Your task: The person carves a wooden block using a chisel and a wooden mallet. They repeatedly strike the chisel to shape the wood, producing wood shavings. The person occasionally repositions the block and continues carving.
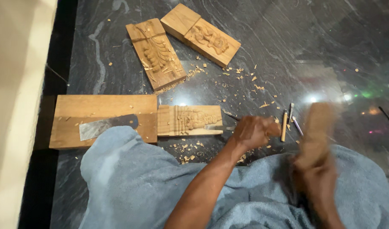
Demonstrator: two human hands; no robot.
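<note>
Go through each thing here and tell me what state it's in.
Left hand: closed on a chisel, tip at the carved block.
Right hand: gripping a wooden mallet, motion-blurred.
Carved block: flat, partly carved.
Two carved panels: flat, set aside.
Spare chisels: lying loose.

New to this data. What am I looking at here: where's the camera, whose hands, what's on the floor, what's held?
There is one picture, taken by a camera worn on a person's head and looking down at their own two bare hands. No machine is involved. The person sits on a dark polished stone floor with a blue cloth over the lap.

The left hand is closed on a thin chisel pointed at a small carved wooden panel. The right hand grips a wooden mallet, blurred by motion.

Around them lie two more carved panels, a plain board bearing a flat metal blade, spare chisels and wood chips.
</note>
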